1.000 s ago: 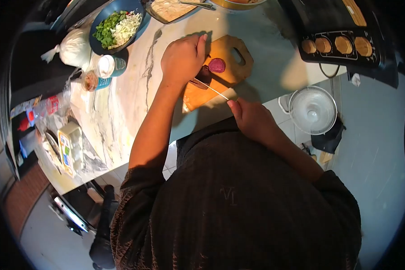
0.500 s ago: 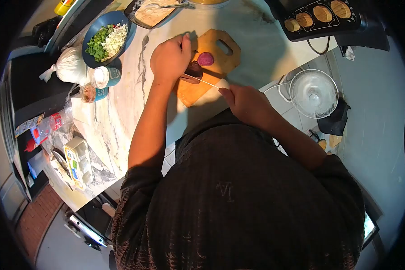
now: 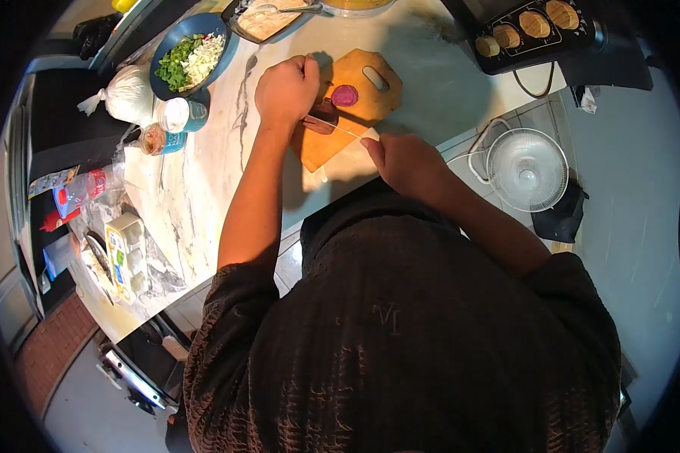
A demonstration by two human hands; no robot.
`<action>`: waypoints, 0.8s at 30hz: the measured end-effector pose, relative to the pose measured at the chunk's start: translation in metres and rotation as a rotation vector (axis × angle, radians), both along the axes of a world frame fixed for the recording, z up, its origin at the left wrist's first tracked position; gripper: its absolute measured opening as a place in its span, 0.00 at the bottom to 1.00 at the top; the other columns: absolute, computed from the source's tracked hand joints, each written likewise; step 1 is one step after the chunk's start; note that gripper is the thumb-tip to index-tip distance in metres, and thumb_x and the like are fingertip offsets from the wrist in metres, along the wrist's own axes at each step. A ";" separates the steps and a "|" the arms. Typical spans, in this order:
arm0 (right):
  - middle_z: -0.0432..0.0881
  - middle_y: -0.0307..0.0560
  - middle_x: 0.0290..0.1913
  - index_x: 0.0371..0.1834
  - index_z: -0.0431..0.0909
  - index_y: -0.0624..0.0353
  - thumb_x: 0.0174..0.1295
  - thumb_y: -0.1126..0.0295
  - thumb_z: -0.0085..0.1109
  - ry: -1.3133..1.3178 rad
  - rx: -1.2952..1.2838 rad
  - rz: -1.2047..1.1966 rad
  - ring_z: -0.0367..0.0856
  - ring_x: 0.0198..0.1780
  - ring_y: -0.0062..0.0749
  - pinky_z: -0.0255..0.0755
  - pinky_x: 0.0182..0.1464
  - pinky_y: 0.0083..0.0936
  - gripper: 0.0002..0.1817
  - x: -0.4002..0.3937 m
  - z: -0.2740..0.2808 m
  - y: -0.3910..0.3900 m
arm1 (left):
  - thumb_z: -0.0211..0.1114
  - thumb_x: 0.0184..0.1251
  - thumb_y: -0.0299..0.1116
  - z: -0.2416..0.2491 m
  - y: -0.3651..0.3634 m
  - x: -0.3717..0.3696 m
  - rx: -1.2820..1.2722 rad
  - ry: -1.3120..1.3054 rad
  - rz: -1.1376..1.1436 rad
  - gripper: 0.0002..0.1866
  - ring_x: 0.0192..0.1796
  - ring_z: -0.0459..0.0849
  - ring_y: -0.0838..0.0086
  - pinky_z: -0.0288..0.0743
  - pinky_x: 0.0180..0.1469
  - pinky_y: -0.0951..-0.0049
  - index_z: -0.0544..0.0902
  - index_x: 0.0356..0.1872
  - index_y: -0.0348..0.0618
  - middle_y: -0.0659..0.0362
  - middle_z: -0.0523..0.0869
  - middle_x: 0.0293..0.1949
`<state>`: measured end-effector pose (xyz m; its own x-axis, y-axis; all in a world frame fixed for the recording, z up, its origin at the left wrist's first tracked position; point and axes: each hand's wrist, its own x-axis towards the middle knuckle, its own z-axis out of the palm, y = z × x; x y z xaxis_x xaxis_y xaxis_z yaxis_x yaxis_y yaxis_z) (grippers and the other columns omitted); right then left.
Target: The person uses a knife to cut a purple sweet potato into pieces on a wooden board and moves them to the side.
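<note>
A wooden cutting board [image 3: 323, 154] with a handle slot lies on the marble-patterned counter. On it rests a dark-skinned purple root vegetable [image 3: 322, 118], partly covered by my left hand [image 3: 285, 92], whose fingers are curled down over its far end. A knife [image 3: 347, 131] crosses the vegetable, its thin blade angled toward the lower right. The pale handle is gripped in my right hand [image 3: 409, 164] at the board's near right edge. One round cut piece with bright purple flesh [image 3: 345, 96] lies just beyond. My left fingertips are hidden.
A blue bowl [image 3: 221, 66] holds chopped greens and white pieces. Near it are a tied white bag [image 3: 128, 97] and two jars [image 3: 175, 115]. A dark dish [image 3: 238, 26] with a spoon stands farther back. A black appliance [image 3: 521, 53] and a white fan [image 3: 527, 170] are at right.
The view has shifted slightly. The knife and my right hand have moved a little up and left relative to my body. My left hand stays on the vegetable.
</note>
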<state>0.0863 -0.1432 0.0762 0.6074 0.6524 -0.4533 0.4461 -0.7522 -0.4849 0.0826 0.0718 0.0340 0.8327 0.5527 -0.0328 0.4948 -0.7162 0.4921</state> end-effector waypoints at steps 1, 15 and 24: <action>0.83 0.66 0.30 0.30 0.82 0.64 0.74 0.49 0.40 -0.001 0.003 0.005 0.84 0.39 0.61 0.76 0.45 0.50 0.30 0.001 -0.001 0.000 | 0.51 0.69 0.48 0.002 -0.001 -0.002 0.024 0.009 0.004 0.21 0.36 0.85 0.47 0.79 0.42 0.53 0.88 0.33 0.45 0.45 0.86 0.30; 0.83 0.63 0.29 0.32 0.82 0.63 0.74 0.49 0.39 -0.042 0.015 0.090 0.82 0.36 0.61 0.75 0.42 0.49 0.29 0.014 0.001 0.004 | 0.51 0.68 0.48 -0.005 0.007 0.002 -0.019 -0.032 0.033 0.22 0.37 0.85 0.45 0.78 0.45 0.52 0.87 0.33 0.43 0.42 0.85 0.31; 0.83 0.63 0.31 0.33 0.82 0.62 0.74 0.48 0.39 -0.024 -0.027 0.109 0.83 0.38 0.59 0.75 0.42 0.49 0.29 0.017 0.001 0.003 | 0.51 0.69 0.47 -0.006 0.007 -0.002 -0.034 -0.035 0.021 0.21 0.36 0.85 0.45 0.79 0.44 0.53 0.88 0.34 0.43 0.42 0.86 0.30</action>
